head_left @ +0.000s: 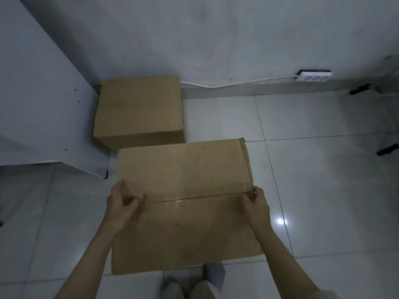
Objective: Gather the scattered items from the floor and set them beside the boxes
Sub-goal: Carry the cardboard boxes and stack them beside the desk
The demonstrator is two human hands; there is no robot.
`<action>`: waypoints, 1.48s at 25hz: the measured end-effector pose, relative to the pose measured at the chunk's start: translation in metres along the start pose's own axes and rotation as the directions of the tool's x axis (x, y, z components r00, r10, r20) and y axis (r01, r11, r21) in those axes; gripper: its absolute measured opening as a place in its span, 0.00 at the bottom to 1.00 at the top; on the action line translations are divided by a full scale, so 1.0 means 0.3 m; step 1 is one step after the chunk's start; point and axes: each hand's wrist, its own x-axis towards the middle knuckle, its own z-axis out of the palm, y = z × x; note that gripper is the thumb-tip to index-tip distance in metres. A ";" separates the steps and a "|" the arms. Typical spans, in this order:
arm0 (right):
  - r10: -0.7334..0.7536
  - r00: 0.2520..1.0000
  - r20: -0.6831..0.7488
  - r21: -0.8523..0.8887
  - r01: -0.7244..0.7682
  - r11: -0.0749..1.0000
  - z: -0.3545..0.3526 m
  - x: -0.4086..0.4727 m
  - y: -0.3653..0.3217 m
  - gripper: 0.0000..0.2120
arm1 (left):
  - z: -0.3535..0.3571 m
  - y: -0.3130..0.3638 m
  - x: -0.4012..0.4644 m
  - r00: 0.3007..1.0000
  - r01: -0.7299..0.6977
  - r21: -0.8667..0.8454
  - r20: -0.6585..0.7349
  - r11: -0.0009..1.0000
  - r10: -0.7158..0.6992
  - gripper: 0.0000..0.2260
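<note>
Up close, the left hand (123,203) curls its fingers over the left edge of the near cardboard box (185,203), thumb on top beside the taped seam; the right hand (258,205) grips the right edge the same way. No print or label reads on it. Just behind, a second cardboard box (139,111) sits against the wall, beside a white cabinet (38,108). A white power strip (314,75) lies by the wall on the tiled floor (323,169).
</note>
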 end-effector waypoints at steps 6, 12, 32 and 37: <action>0.065 0.996 0.059 -0.034 -0.063 0.997 0.296 0.219 -0.085 0.21 | -0.066 -0.083 0.381 0.999 0.028 0.031 0.033 0.999 -0.029 0.33; 0.240 0.965 0.110 -0.027 -0.238 0.971 0.504 0.315 -0.094 0.27 | -0.098 -0.171 0.596 0.995 0.069 0.045 0.072 0.997 -0.072 0.32; -0.202 0.946 0.252 0.001 0.209 0.978 0.161 -0.313 -0.764 0.12 | -0.424 0.521 0.110 0.795 -0.471 -0.077 0.396 0.879 0.460 0.12; -0.379 0.925 0.036 -0.004 0.379 0.925 -0.172 -0.753 -0.870 0.12 | -0.564 0.772 -0.285 0.618 -0.659 -0.181 0.423 0.730 0.662 0.11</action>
